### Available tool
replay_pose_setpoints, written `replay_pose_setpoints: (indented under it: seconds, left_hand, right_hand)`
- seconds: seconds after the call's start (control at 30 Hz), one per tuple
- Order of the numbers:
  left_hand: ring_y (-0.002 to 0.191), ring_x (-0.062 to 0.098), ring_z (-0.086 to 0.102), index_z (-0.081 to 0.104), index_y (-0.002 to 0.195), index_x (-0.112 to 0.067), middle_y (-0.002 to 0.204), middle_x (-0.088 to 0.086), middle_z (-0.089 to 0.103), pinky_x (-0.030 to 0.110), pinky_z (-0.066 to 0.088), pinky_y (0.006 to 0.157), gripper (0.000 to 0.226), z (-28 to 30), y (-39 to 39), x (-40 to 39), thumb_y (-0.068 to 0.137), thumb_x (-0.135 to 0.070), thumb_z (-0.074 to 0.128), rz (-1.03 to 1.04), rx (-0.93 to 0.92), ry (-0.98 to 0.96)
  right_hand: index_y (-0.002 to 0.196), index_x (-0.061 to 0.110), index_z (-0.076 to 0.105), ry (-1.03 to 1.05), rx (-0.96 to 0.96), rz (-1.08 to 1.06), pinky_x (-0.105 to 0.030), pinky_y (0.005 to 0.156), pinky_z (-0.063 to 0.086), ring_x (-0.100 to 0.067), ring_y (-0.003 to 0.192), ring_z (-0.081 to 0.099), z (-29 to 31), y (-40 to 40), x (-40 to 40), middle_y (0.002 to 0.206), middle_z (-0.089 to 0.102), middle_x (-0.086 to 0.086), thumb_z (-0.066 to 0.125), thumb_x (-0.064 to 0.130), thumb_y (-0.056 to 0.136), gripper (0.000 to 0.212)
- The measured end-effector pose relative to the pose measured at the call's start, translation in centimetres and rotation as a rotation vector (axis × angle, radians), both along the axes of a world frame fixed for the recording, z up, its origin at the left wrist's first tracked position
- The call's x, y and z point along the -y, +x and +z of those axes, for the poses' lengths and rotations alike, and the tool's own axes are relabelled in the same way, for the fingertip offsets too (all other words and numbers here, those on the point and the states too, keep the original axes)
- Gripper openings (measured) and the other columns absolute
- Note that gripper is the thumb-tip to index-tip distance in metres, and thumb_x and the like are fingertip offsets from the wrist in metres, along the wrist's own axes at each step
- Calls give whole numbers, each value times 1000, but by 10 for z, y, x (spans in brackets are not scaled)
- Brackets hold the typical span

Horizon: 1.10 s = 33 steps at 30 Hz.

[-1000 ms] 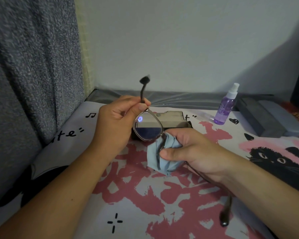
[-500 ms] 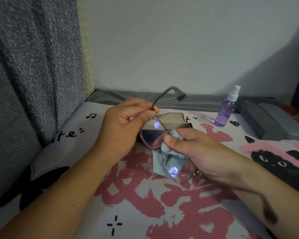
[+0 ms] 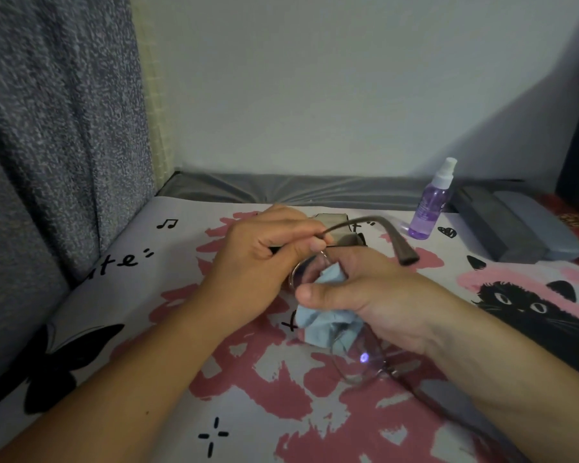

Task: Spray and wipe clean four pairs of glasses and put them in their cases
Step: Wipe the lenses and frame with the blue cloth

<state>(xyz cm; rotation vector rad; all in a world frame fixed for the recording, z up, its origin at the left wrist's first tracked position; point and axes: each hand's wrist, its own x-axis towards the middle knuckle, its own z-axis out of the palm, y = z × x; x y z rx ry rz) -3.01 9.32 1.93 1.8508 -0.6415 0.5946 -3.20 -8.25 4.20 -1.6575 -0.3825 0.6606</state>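
A pair of thin-framed glasses is held over the patterned bedsheet. My left hand pinches the frame at the hinge of one temple arm, which sticks out to the right with its dark tip up. My right hand grips a light blue cloth pressed round the upper lens. The lower lens shows a small light reflection. Behind my hands lies an open dark case, mostly hidden. A purple spray bottle stands at the back right.
Grey glasses cases lie at the back right beside the bottle. A grey curtain hangs along the left edge and a white wall closes the back. The sheet with pink patches and black cats covers the surface.
The glasses have tilted so the free temple arm swung from upright down to the right. My right hand with the cloth moved onto the upper lens. Both hands shifted slightly.
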Motion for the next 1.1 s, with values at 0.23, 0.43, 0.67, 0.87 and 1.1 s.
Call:
replay_pose_setpoints:
  seconds: [0.23,0.43,0.67,0.87,1.1]
  left_hand:
    - [97,17,70,76,102,-16,100,-1,75,28,53,90,15,0,0,-4,91,-11,67,51,1,-29]
    - [96,13,70,77,97,-23,97,-5,75,23,51,89,20,1,-1,-4,90,-6,68,-1,-2,-50]
    - [96,12,70,76,98,-23,96,-9,75,19,51,87,16,-4,-2,8,91,-12,68,-7,-78,-28]
    - [96,15,70,77,97,-14,96,-4,75,22,52,85,15,-4,-1,21,90,-18,65,-59,-221,-140]
    - [92,12,73,78,94,-21,97,1,77,21,55,82,14,0,-1,21,89,-13,67,-37,-289,-277]
  right_hand:
    - [113,6,64,299,-84,-105,-28,75,58,-22,87,73,3,13,11,93,73,-13,72,0,76,39]
    - [117,11,64,121,-147,173,-47,91,54,-27,96,71,6,11,16,99,72,-14,71,-9,84,39]
    - [106,18,65,73,43,10,-29,77,57,-16,87,73,1,3,1,87,74,-1,78,-13,75,46]
    - [129,23,59,228,48,-238,-39,92,58,-20,102,74,-2,3,-5,111,75,-5,84,-5,71,69]
    - [126,25,63,295,59,-381,-39,89,59,-26,94,76,-1,5,-4,112,73,-14,85,6,71,62]
